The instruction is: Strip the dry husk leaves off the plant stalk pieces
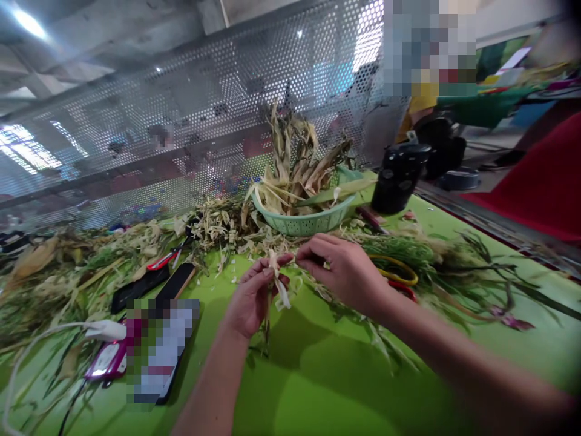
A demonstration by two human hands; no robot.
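Observation:
My left hand (254,295) is closed around a small bundle of dried corn husk (282,292), pale strips of it sticking out past the thumb and thin stems hanging below the palm. Just to the right, my right hand (338,269) has its thumb and fingertips pinched together; whatever they hold, if anything, is too small to make out. A narrow gap separates the two hands. Behind them stands a light green plastic basket (297,225) heaped with dry corn husks (295,157).
Plant scraps (218,224) cover the back and left of the green table (290,387). At left lie a phone (170,363), a magenta device (106,360) with a white plug, and a red cutter (161,260). A black lidded cup (399,178), yellow-handled scissors (399,266) and grasses (408,251) are at right.

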